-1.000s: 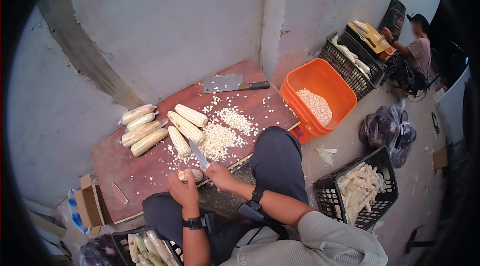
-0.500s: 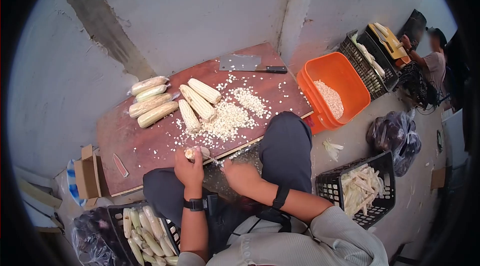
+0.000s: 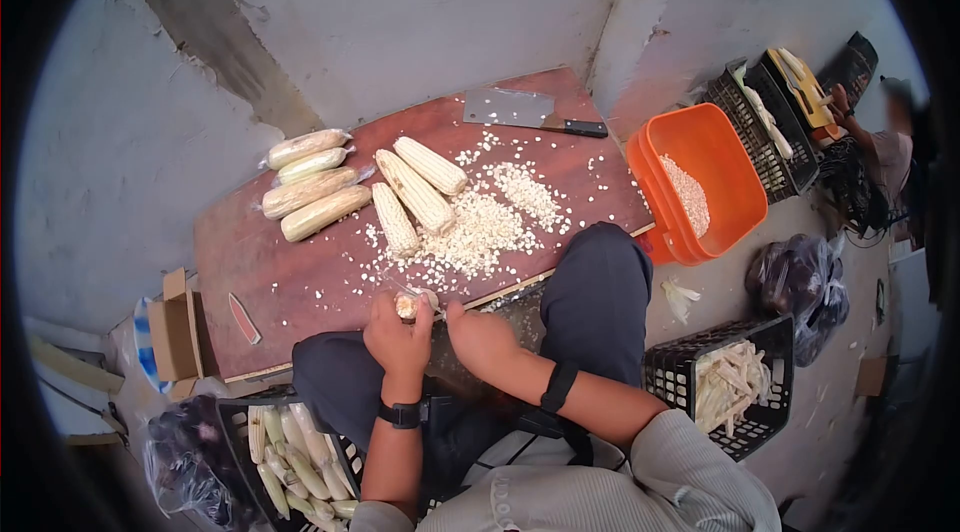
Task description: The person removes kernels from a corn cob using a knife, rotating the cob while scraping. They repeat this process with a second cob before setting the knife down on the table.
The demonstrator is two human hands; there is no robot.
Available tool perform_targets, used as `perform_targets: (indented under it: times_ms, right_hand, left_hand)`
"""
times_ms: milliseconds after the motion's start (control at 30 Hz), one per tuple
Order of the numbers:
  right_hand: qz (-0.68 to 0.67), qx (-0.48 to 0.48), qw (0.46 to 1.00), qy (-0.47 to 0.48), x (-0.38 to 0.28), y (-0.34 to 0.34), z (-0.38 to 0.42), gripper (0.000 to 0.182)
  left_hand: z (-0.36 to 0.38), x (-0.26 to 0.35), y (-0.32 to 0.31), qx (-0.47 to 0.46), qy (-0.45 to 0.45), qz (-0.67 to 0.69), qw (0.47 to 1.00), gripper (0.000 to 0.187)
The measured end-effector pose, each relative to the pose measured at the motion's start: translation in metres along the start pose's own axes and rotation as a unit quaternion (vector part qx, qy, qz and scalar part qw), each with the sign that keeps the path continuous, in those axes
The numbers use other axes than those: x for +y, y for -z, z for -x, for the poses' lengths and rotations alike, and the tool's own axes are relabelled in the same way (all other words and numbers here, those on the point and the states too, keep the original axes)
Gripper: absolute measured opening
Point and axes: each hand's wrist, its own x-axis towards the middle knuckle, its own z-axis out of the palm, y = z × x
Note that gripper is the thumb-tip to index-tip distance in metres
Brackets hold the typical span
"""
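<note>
My left hand (image 3: 399, 337) is closed around a corn cob (image 3: 406, 306), whose cut end faces up above the table's front edge. Close beside it, my right hand (image 3: 482, 340) is curled shut on a small knife; its thin blade is only faintly visible by the cob, and the handle is hidden in my fist. Beyond my hands lies a heap of loose white corn kernels (image 3: 478, 237). Several bare ears of corn (image 3: 415, 194) rest at the heap's left side. Farther left are plastic-wrapped ears of corn (image 3: 318, 189).
A cleaver (image 3: 530, 112) lies at the back of the red table (image 3: 310, 282). An orange bucket (image 3: 735, 172) with kernels stands right. Black crates hold husks or cobs (image 3: 730, 387) and corn ears (image 3: 300, 462). Another person's arm (image 3: 855, 127) is at far right.
The view has shifted, so the table's contents appear farther right. My right hand has come closer to the cob, and the blade has moved from the cob's right side to its far side.
</note>
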Motion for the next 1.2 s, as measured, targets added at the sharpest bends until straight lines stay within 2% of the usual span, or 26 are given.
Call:
perform_targets:
  times_ms: [67,100,167,267,367,467,500,567,600,700,800,900,1000,1100,1200]
  right_hand:
    - [-0.028,0.032,0.999,0.001,-0.002,-0.005,-0.014,0.016]
    - [-0.046,0.049,0.998,0.0,-0.005,-0.009,-0.02,0.016]
    - [-0.051,0.021,0.998,-0.002,-0.006,-0.012,-0.031,0.016]
    - [-0.057,0.002,0.998,0.009,-0.004,-0.011,-0.034,0.014]
    - [-0.068,0.027,0.997,0.03,0.007,-0.018,-0.032,0.019]
    - [-0.181,0.072,0.98,0.049,0.021,-0.039,-0.036,0.019]
    - [-0.277,0.01,0.961,0.006,0.02,-0.031,-0.035,0.02]
    - [-0.456,-0.112,0.88,-0.076,0.021,-0.013,-0.034,0.024]
    - [-0.445,-0.098,0.886,-0.087,0.018,-0.008,-0.032,0.026]
    - [-0.326,0.145,0.934,-0.012,0.024,-0.024,-0.026,0.025]
    - [-0.231,0.101,0.968,-0.02,0.02,0.004,-0.005,0.023]
    - [-0.15,0.112,0.981,0.055,0.016,0.01,0.017,0.02]
    - [-0.028,0.065,0.996,0.046,0.011,0.013,0.041,0.016]
    - [0.013,0.053,0.998,0.038,0.015,0.008,0.054,0.012]
    - [0.02,0.019,1.0,0.006,0.014,0.015,0.053,0.011]
  left_hand:
    - [0.004,0.004,-0.002,-0.008,-0.04,-0.009,0.999,0.032]
    - [0.004,0.002,-0.002,-0.002,-0.016,-0.005,1.0,0.031]
    - [-0.003,-0.003,-0.004,0.015,0.022,0.006,1.0,0.029]
    - [-0.003,-0.005,-0.002,0.018,0.018,0.004,1.0,0.028]
    - [0.0,-0.005,-0.003,0.018,0.019,0.015,1.0,0.028]
    - [0.001,-0.006,-0.005,0.03,0.022,0.045,0.998,0.03]
    - [0.002,-0.007,-0.005,0.038,0.023,0.055,0.998,0.031]
    - [0.004,-0.006,-0.006,0.053,0.033,0.049,0.997,0.032]
    - [0.004,-0.006,-0.006,0.059,0.036,0.047,0.997,0.033]
    - [0.005,-0.008,-0.004,0.062,0.085,0.051,0.993,0.035]
    - [0.004,-0.012,-0.003,0.046,0.099,0.067,0.992,0.035]
    - [0.005,-0.01,-0.004,0.058,0.083,0.065,0.993,0.036]
    - [0.006,-0.01,-0.004,0.061,0.077,0.063,0.993,0.035]
    - [0.007,-0.005,-0.002,0.063,0.042,0.053,0.996,0.035]
    - [0.006,-0.006,-0.003,0.029,0.049,0.033,0.998,0.037]
